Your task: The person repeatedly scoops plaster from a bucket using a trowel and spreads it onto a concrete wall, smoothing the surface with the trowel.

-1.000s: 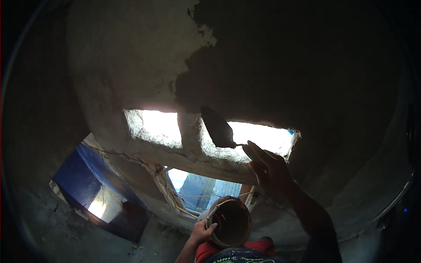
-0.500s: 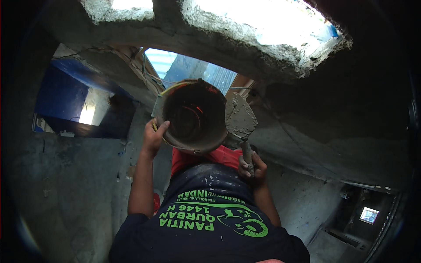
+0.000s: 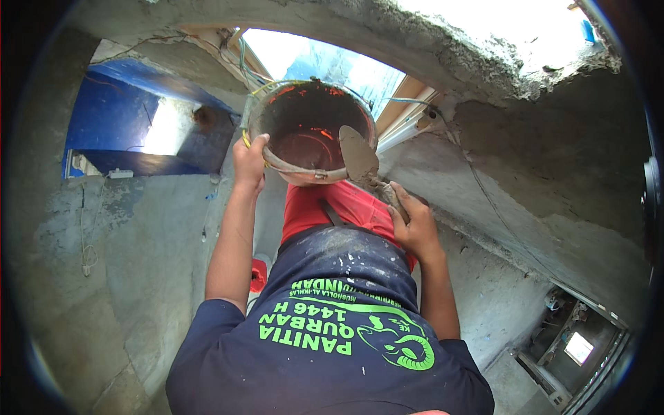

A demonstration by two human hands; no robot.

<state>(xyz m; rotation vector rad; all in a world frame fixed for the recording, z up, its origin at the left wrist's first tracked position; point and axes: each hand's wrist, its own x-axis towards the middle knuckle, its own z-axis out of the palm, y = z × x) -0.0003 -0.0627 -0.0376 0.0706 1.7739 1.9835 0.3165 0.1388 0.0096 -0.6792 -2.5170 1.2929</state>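
Observation:
A mortar-stained bucket point(image 3: 308, 162) is held up in front of me, its mouth turned toward me. Dark grey residue with orange patches lines its inside. My left hand point(image 3: 250, 162) grips the bucket's left rim, thumb on top, next to a bit of yellow handle. In my right hand point(image 3: 413, 220) is a trowel point(image 3: 360, 153), with the fingers closed round its handle. The grey, mortar-coated blade reaches over the bucket's right rim and overlaps the opening; whether it touches the rim I cannot tell.
Above the bucket, a rough concrete edge point(image 3: 477, 55) borders a bright opening. Loose wires point(image 3: 243, 59) hang by a wooden frame behind the bucket. A blue-walled recess point(image 3: 111, 104) lies at the left. A cable point(image 3: 477, 173) runs along the grey wall at the right.
My right hand has moved up, bringing the trowel blade from beside the bucket to over its right rim. The bucket sits higher in view, and the picture is brighter.

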